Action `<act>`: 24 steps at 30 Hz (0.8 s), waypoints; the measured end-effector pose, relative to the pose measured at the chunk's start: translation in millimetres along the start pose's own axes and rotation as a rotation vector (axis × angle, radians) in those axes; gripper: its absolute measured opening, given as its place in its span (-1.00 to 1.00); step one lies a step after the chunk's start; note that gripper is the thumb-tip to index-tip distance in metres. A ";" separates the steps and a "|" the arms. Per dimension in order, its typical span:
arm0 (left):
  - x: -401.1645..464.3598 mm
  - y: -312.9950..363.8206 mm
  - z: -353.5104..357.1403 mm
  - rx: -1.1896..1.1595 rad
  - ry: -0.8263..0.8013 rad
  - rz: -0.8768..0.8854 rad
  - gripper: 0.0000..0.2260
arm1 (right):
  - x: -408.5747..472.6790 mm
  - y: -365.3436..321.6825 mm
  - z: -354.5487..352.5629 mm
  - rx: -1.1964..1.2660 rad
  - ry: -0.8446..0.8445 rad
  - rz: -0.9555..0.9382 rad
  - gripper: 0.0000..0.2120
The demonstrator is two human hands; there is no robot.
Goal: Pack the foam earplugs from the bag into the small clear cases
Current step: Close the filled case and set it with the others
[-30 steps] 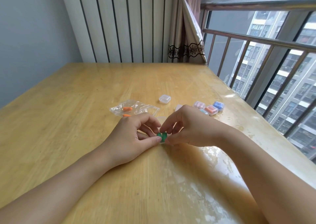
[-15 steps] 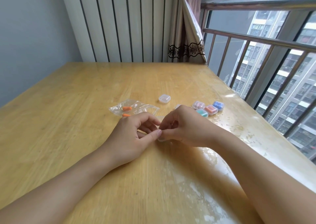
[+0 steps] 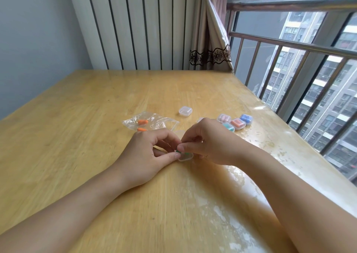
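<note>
A small clear case (image 3: 185,157) with green earplugs inside lies on the wooden table (image 3: 77,127) between my hands. My left hand (image 3: 148,154) pinches its left side with thumb and curled fingers. My right hand (image 3: 208,143) pinches the case from above, thumb tip on its top. A clear plastic bag (image 3: 150,121) with two orange earplugs (image 3: 143,122) lies just behind my left hand. An empty closed case (image 3: 185,111) sits farther back.
Several filled cases sit behind my right hand: pink (image 3: 224,118), orange (image 3: 237,123), blue (image 3: 246,119), teal (image 3: 228,127). The table's right edge runs along a metal window railing (image 3: 289,46). A curtain (image 3: 210,40) hangs at the back corner.
Both hands stayed on the case. Half a second ago my fingers hid it; now its clear edge and green earplugs show again below my right thumb.
</note>
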State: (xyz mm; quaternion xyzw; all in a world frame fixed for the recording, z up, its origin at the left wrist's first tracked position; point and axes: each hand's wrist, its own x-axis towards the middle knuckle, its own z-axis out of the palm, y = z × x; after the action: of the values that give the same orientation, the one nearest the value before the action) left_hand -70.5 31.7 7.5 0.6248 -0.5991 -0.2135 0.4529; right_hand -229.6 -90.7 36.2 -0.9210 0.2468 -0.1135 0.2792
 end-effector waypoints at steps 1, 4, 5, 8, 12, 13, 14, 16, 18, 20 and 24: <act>0.2 0.0 0.1 0.010 0.004 0.002 -0.85 | -0.7 -0.1 -1.5 0.020 -0.006 0.004 -0.85; 0.4 0.3 1.1 0.064 0.026 0.031 -0.86 | -3.1 0.3 -6.5 0.114 -0.035 0.055 -0.82; 0.4 -0.1 1.7 0.092 0.037 0.042 -0.85 | -3.9 0.5 -7.9 0.141 -0.047 0.075 -0.79; 1.2 -2.3 2.1 0.143 0.065 0.049 -0.86 | -4.6 0.7 -9.1 0.181 -0.054 0.124 -0.75; 3.6 -4.7 3.0 0.188 0.075 0.061 -0.94 | -4.9 -1.3 -9.4 0.233 -0.065 0.155 -0.78; 3.7 -4.9 3.4 0.203 0.067 0.067 -0.96 | -5.2 -1.8 -9.6 0.253 -0.068 0.163 -0.81; 3.6 -5.2 3.9 0.215 0.056 0.073 -0.96 | -4.9 -1.7 -9.3 0.265 -0.063 0.170 -0.83; 2.5 -5.6 4.9 0.212 0.043 0.076 -0.94 | -3.6 -0.8 -7.3 0.268 -0.023 0.172 -0.88; 0.6 -4.9 5.3 0.192 0.049 0.067 -0.87 | -2.1 -0.3 -4.2 0.266 0.010 0.169 -0.91; -0.5 -3.5 5.2 0.209 0.053 0.063 -0.77 | -1.0 -0.4 -1.9 0.253 0.023 0.172 -0.93; -1.0 -2.1 5.0 0.206 0.069 0.056 -0.76 | -0.7 -0.4 -2.9 0.202 0.059 0.178 -0.93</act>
State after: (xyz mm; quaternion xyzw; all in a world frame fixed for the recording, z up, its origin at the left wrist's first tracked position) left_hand -73.5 30.9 3.0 0.6580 -0.6191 -0.1164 0.4125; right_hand -231.1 -91.4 38.8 -0.8588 0.3231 -0.1394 0.3723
